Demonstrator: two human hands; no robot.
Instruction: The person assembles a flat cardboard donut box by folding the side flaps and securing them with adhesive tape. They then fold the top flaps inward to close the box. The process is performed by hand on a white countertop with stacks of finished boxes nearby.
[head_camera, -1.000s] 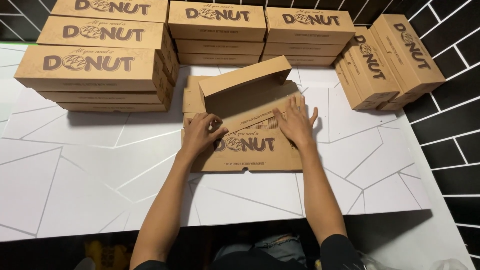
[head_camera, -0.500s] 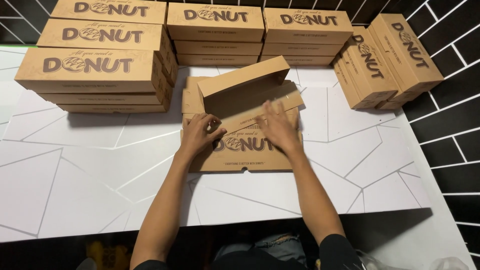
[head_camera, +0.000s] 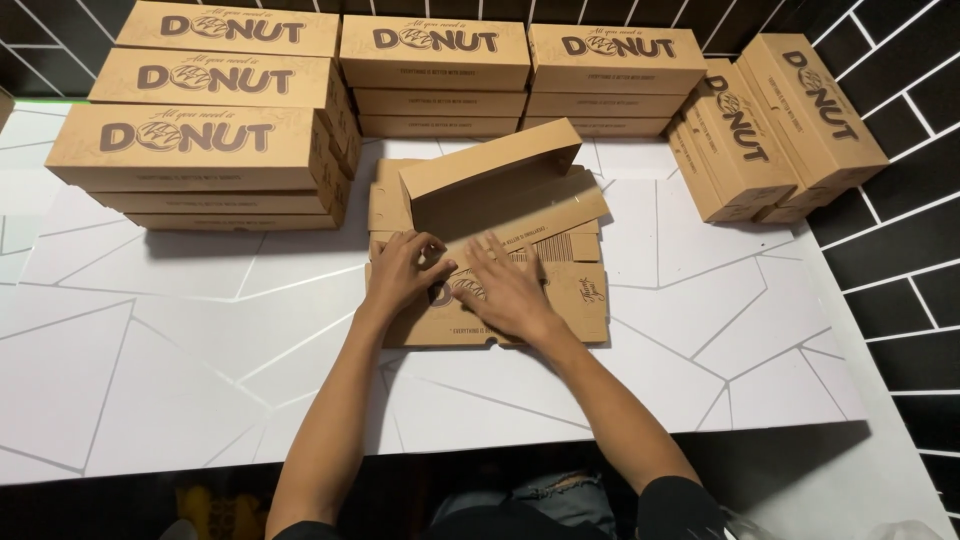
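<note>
A flat brown cardboard box blank (head_camera: 540, 215) lies partly folded in the middle of the white table (head_camera: 150, 350), its far panel raised at an angle. My left hand (head_camera: 402, 268) pinches the blank's near-left fold with curled fingers. My right hand (head_camera: 503, 287) lies flat, fingers spread, pressing on the printed front panel just right of the left hand. The two hands almost touch.
Stacks of folded brown boxes stand behind the blank: a tall stack at the left (head_camera: 200, 150), two at the back (head_camera: 435, 70) (head_camera: 615, 75), and several leaning on edge at the right (head_camera: 775, 125). A black tiled wall (head_camera: 890, 240) borders the table's right side.
My right hand slid left across the front panel, from its right end to beside my left hand. My left hand stayed on the near-left fold.
</note>
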